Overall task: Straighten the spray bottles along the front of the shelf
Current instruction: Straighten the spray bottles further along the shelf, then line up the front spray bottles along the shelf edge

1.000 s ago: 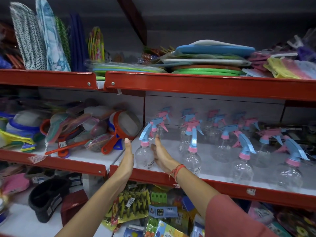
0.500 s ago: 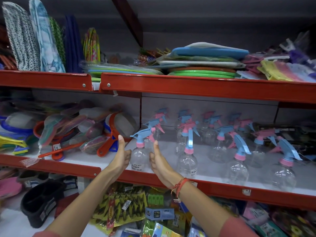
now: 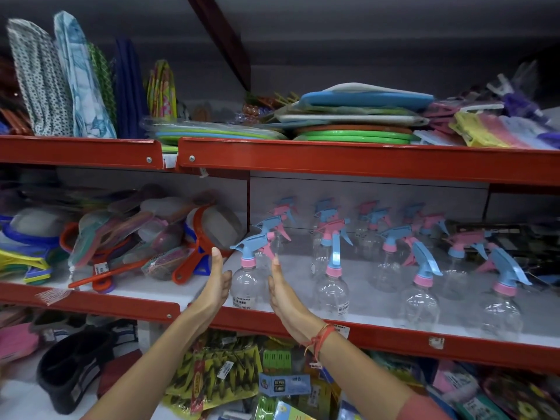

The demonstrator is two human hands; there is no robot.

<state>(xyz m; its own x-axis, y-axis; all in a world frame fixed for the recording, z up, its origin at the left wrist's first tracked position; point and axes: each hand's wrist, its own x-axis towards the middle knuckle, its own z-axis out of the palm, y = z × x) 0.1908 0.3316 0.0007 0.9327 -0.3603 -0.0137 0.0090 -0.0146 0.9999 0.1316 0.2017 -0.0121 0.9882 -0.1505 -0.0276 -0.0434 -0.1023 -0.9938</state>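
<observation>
Red-edged shelf [image 3: 394, 338], 4 front spray bottles [image 3: 419, 301], 2 flat hands [image 3: 216, 286] flanking 1.

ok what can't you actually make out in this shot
All head view:
- Left hand and right hand flank the front-left spray bottle; actual contact unclear, fingers hidden behind the palms.
- Price label: print too small.
- Back-row bottles: blurred, overlapped by nearer ones.
- Far-right bottle: blurred.

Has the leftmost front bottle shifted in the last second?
Yes. The leftmost front bottle has come forward toward the red shelf lip, now cradled between left hand and right hand.
</observation>
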